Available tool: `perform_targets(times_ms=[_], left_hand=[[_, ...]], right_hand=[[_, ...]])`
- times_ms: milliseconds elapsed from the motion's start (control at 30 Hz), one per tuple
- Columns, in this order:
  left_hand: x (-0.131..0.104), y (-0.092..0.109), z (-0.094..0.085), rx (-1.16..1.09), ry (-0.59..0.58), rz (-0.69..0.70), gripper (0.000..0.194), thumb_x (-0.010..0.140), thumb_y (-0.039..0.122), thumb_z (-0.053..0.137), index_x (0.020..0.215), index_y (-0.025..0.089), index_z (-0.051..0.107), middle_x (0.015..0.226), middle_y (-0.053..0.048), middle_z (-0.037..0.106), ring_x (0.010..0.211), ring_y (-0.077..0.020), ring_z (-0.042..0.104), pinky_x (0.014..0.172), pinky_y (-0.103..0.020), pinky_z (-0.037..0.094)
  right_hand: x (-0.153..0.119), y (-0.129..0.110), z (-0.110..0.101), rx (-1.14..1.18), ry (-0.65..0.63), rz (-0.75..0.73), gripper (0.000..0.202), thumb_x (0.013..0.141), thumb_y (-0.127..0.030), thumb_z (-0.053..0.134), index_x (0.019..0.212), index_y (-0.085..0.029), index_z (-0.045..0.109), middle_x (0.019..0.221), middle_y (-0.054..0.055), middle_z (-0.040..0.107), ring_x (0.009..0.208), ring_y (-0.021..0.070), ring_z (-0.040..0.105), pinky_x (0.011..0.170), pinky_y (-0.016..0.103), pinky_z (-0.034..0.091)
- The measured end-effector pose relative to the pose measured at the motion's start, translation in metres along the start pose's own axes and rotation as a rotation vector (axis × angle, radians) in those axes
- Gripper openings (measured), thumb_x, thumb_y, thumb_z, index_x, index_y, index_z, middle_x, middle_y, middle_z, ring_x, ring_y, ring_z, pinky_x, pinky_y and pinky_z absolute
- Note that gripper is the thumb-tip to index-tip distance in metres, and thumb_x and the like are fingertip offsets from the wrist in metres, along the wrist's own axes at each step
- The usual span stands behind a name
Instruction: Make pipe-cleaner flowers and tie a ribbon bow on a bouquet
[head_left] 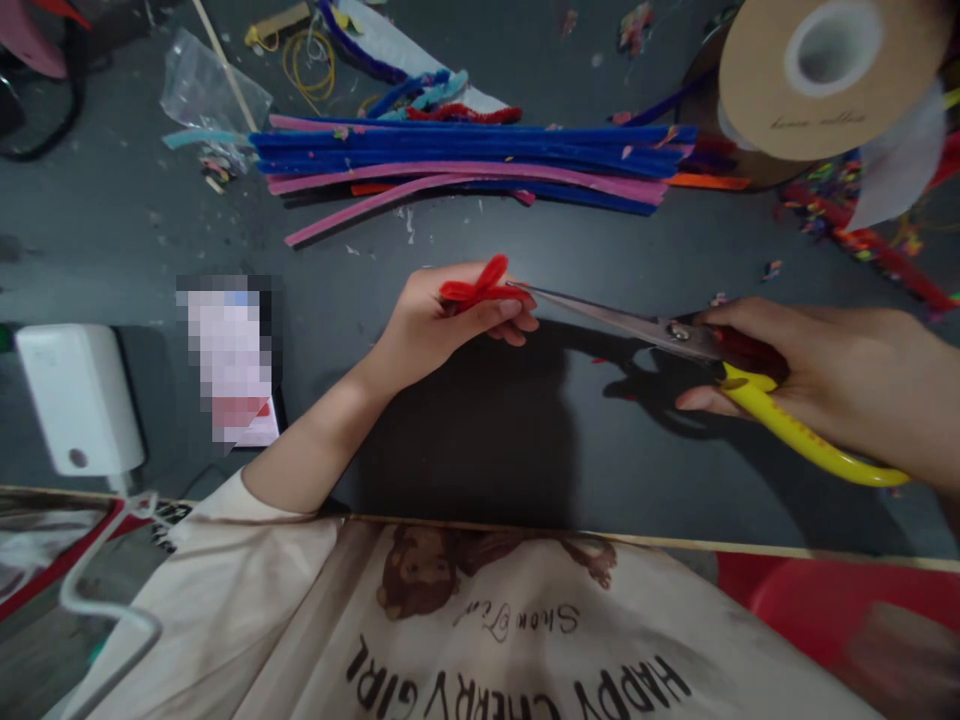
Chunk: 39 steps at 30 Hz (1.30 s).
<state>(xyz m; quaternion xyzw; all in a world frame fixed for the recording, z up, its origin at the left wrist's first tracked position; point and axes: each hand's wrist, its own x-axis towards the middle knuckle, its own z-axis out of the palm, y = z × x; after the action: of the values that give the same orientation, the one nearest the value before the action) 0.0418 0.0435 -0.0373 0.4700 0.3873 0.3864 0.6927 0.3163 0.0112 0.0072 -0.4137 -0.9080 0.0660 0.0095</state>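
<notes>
Pinched between the thumb and fingers of my left hand [457,315] is a red fuzzy piece [480,288], bent into small loops or petals. My right hand [817,370] grips scissors [675,335] with yellow and dark red handles. Their blades point left, look nearly closed, and the tip is close beside the red piece; whether it touches cannot be made out. Above my hands lies a bundle of blue and pink fuzzy stems [465,155].
A large ribbon spool [765,110] stands at the upper right near colourful scraps [832,200]. On the left are a partly blurred phone [259,425] and a white power bank [79,400] with a cable. A plastic bag [199,85] and yellow wire [309,65] lie at the upper left.
</notes>
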Motion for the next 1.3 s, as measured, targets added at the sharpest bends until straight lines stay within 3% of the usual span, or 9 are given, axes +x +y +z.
perform_targets(times_ms=[133, 267, 467, 600, 667, 733, 833, 1067, 1300], left_hand=[[0.001, 0.001, -0.001, 0.009, 0.001, -0.02, 0.008, 0.075, 0.019, 0.066, 0.08, 0.013, 0.065, 0.063, 0.004, 0.069, 0.053, -0.0064, 0.066, 0.05, -0.015, 0.056], [0.002, 0.001, -0.001, 0.094, 0.062, -0.05, 0.019, 0.077, 0.02, 0.063, 0.095, 0.016, 0.062, 0.052, 0.008, 0.059, 0.039, -0.0022, 0.053, 0.037, -0.012, 0.044], [0.001, -0.002, -0.004, 0.069, 0.107, -0.015, 0.018, 0.08, 0.028, 0.06, 0.094, 0.017, 0.061, 0.046, 0.009, 0.049, 0.036, -0.0012, 0.046, 0.032, -0.01, 0.032], [-0.002, 0.001, -0.005, -0.053, 0.023, -0.094, 0.029, 0.086, 0.039, 0.049, 0.092, 0.013, 0.061, 0.052, 0.003, 0.062, 0.041, -0.0083, 0.059, 0.038, -0.016, 0.044], [-0.002, 0.002, -0.006, -0.11, -0.001, -0.127, 0.032, 0.085, 0.039, 0.048, 0.091, 0.011, 0.062, 0.064, -0.002, 0.07, 0.051, -0.0117, 0.067, 0.045, -0.019, 0.049], [-0.002, 0.002, -0.006, -0.124, 0.009, -0.139, 0.032, 0.084, 0.038, 0.049, 0.093, 0.011, 0.063, 0.075, -0.004, 0.074, 0.06, -0.0133, 0.07, 0.053, -0.02, 0.052], [-0.001, 0.001, -0.005, -0.05, 0.069, -0.153, 0.029, 0.084, 0.037, 0.05, 0.098, 0.014, 0.06, 0.085, -0.003, 0.074, 0.066, -0.0129, 0.071, 0.061, -0.022, 0.054], [0.003, 0.0, -0.001, -0.058, 0.134, -0.155, 0.023, 0.085, 0.036, 0.049, 0.09, 0.014, 0.055, 0.077, 0.0, 0.074, 0.062, -0.0106, 0.07, 0.057, -0.018, 0.051], [0.002, 0.0, 0.002, 0.034, 0.139, -0.154, 0.034, 0.087, 0.043, 0.044, 0.085, 0.014, 0.061, 0.071, 0.002, 0.073, 0.059, -0.0086, 0.069, 0.055, -0.017, 0.054]], right_hand=[[-0.003, 0.004, 0.002, 0.032, -0.038, 0.077, 0.058, 0.086, -0.07, 0.019, 0.085, -0.019, 0.047, 0.054, 0.0, 0.053, 0.04, 0.0165, 0.055, 0.037, 0.023, 0.036], [-0.002, 0.004, 0.005, -0.024, -0.112, 0.258, 0.073, 0.077, -0.081, 0.01, 0.087, -0.019, 0.048, 0.059, 0.003, 0.053, 0.046, 0.0196, 0.054, 0.04, 0.025, 0.034], [0.004, -0.005, 0.005, -0.165, -0.392, 0.498, 0.103, 0.06, -0.086, -0.017, 0.093, -0.019, 0.053, 0.068, 0.011, 0.06, 0.048, 0.0212, 0.049, 0.042, 0.024, 0.02], [0.004, -0.009, 0.004, -0.236, -0.306, 0.515, 0.106, 0.063, -0.082, -0.021, 0.097, -0.016, 0.054, 0.071, 0.014, 0.061, 0.054, 0.023, 0.052, 0.044, 0.024, 0.018], [0.002, -0.008, 0.005, -0.203, -0.333, 0.484, 0.102, 0.064, -0.082, -0.019, 0.093, -0.017, 0.055, 0.072, 0.014, 0.061, 0.054, 0.0227, 0.052, 0.044, 0.025, 0.02], [0.0, -0.004, 0.006, -0.177, -0.335, 0.443, 0.097, 0.067, -0.083, -0.013, 0.091, -0.018, 0.055, 0.073, 0.013, 0.062, 0.057, 0.0236, 0.055, 0.043, 0.026, 0.024], [-0.003, 0.001, 0.008, -0.169, -0.22, 0.395, 0.091, 0.071, -0.084, 0.0, 0.095, -0.017, 0.057, 0.076, 0.012, 0.062, 0.07, 0.026, 0.059, 0.048, 0.029, 0.034], [-0.006, -0.003, 0.011, 0.06, -0.132, 0.38, 0.089, 0.074, -0.083, 0.014, 0.107, -0.011, 0.057, 0.077, 0.011, 0.059, 0.068, 0.0225, 0.056, 0.058, 0.032, 0.044], [-0.004, -0.015, 0.01, 0.117, -0.011, 0.301, 0.072, 0.079, -0.078, 0.024, 0.091, -0.014, 0.055, 0.06, 0.002, 0.051, 0.046, 0.0139, 0.047, 0.043, 0.025, 0.036]])
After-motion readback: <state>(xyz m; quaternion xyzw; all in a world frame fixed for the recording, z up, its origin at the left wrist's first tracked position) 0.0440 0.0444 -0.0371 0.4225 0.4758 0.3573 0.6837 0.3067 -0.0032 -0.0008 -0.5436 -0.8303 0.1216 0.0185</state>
